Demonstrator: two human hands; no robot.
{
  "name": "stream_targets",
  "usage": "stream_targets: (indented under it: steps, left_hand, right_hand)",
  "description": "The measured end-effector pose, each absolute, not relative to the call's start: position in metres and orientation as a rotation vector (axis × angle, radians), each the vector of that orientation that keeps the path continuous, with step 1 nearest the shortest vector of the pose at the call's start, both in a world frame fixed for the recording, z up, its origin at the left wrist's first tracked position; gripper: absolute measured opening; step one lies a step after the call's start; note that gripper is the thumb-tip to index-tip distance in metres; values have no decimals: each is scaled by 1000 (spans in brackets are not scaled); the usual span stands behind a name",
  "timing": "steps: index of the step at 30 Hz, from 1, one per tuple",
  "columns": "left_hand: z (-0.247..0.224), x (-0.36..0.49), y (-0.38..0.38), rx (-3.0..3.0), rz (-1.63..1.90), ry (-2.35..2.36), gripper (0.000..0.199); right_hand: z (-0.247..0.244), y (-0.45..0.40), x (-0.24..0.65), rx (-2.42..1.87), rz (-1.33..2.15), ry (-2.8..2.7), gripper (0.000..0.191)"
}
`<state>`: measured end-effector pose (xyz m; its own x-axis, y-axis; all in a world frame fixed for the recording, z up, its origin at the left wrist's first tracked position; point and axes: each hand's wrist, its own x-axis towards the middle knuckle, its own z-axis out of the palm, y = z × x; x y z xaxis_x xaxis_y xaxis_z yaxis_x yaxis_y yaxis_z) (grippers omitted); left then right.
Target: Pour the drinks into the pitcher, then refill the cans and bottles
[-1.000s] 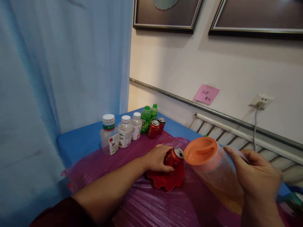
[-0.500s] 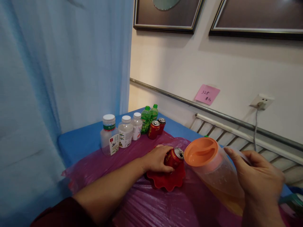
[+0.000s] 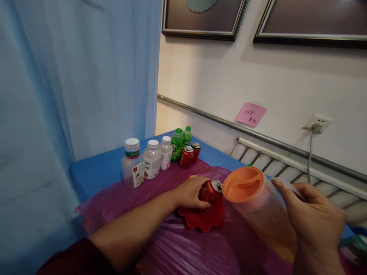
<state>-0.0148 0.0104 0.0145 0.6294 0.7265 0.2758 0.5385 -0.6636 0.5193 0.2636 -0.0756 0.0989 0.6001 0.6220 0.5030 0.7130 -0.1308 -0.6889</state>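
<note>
Both grips look unchanged: left hand (image 3: pixel 189 193) curled around the red can (image 3: pixel 211 192), right hand (image 3: pixel 317 212) clasping the pitcher handle (image 3: pixel 293 188).

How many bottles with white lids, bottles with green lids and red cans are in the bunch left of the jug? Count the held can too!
White-lidded bottles: 3
Green-lidded bottles: 2
Red cans, one in the left hand: 3
Total: 8
</note>
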Motion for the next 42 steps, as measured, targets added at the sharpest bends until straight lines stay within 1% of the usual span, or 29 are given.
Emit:
stream_targets:
  steps: [7,16,25,30,42]
  left_hand:
    - [15,-15,10,2472,668,1011,60]
    - [13,-15,10,2447,692,992,62]
    - [15,-15,10,2470,655,998,60]
    - [16,-15,10,2460,643,1007,63]
    - [16,-14,10,2467,629,1016,58]
  right_hand:
    - [95,-73,268,-1789,-137,-1088,59]
    - [97,-75,265,-1807,-146,-1090,60]
    - [94,-74,267,-1801,-156,-1083,59]
    - [94,-74,267,-1787,-196,-1104,58]
    - [91,-71,270,-1797,-160,-1061,60]
